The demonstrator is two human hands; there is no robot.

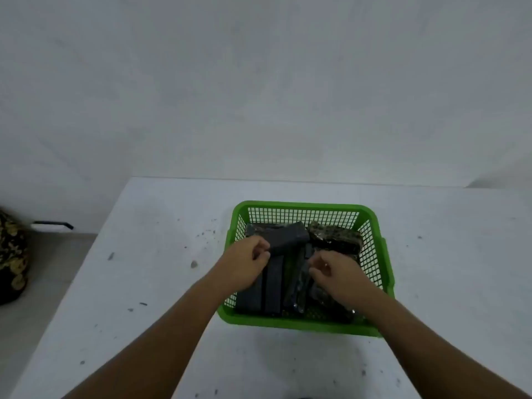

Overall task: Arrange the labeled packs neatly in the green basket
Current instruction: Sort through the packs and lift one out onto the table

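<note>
Both hands are inside the green basket point(305, 207), and much of what they do is covered by their own backs. The left hand point(246, 262) has its fingers curled together at the end of a grey pack point(288, 236) that lies tilted just beyond the knuckles; the fingertips touch it, but whether they truly grip it cannot be told. The right hand point(335, 273) is curled with its fingers bent inward over dark packs; what, if anything, it pinches is hidden beneath the palm.

Between the two hands, upright dark packs point(275, 286) stand in a row on their edges, running toward the near wall of the basket. Beyond the right hand a shiny, patterned pack point(335, 237) lies flat against the far right corner. Labels on the packs are too blurred to read, and the packs under the right wrist merge into one dark mass.

The basket sits on a white tabletop point(161, 254) speckled with dark flecks and small crumbs, mostly to the left of the left hand. Behind it rises a plain pale wall point(259, 82). Far to the left, off the tabletop, a dark object with a gold pattern point(11, 254) is cut off by the picture's edge, and a small dark handle-like bar point(53, 225) shows beside it.
</note>
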